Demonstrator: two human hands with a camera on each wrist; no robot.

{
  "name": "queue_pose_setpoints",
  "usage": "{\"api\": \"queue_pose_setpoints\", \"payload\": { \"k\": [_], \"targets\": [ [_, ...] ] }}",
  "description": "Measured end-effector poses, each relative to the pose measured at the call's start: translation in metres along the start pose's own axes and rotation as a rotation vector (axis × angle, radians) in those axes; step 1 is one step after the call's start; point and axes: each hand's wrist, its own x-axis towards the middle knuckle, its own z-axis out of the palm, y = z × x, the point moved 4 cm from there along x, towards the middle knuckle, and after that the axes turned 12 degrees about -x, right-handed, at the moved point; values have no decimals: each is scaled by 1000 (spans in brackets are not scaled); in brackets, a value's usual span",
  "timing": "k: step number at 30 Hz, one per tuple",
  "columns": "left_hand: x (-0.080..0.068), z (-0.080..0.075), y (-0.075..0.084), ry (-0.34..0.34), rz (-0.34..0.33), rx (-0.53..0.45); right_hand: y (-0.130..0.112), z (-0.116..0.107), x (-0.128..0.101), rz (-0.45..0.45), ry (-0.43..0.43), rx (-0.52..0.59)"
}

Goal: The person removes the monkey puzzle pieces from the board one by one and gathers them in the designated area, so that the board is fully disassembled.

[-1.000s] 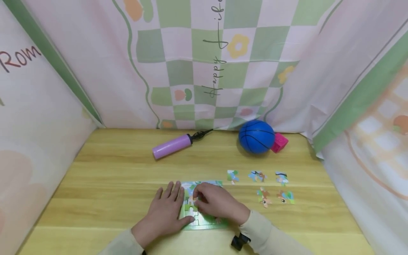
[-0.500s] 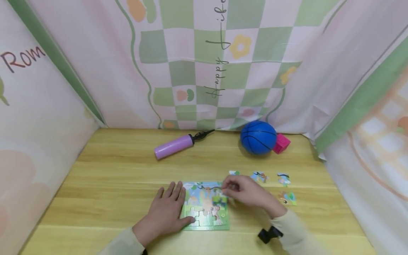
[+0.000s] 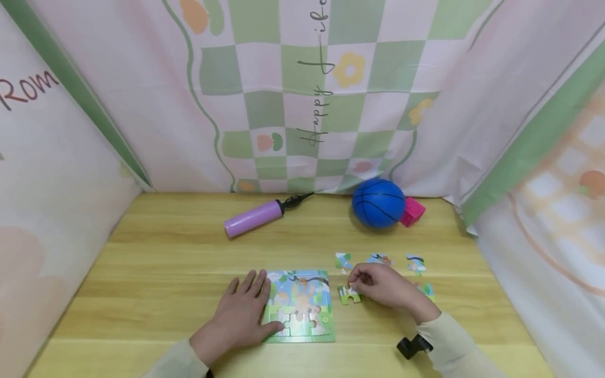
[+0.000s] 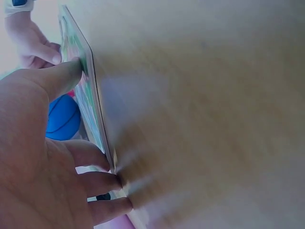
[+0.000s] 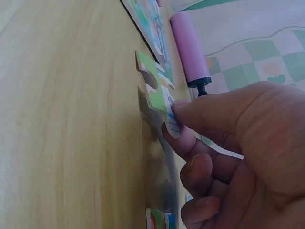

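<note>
Pinching a green cardboard puzzle piece (image 3: 348,295) with our right hand (image 3: 385,286), we hold it on the wooden table (image 3: 165,262) just right of the colourful puzzle board (image 3: 300,304), which our flat, spread left hand (image 3: 238,315) steadies.

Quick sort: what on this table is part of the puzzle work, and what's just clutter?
In use:
- puzzle board, steadied by left hand
- puzzle piece, pinched by right hand
- loose pieces beyond the right hand

Lying about:
- purple pump
- blue ball
- pink block beside the ball
</note>
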Motion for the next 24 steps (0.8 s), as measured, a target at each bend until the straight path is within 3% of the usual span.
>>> {"api": "queue_pose_setpoints", "payload": {
  "k": [9,16,24],
  "targets": [
    [0,-4,-1,4,17,-7,-6,-1,0,8,28,-29],
    [2,-6,3,16,14,-14,-42,11,0,-83,-29,-36],
    [8,-2,21,14,22,26,-71,35,0,-167,-67,-143]
  ]
}}
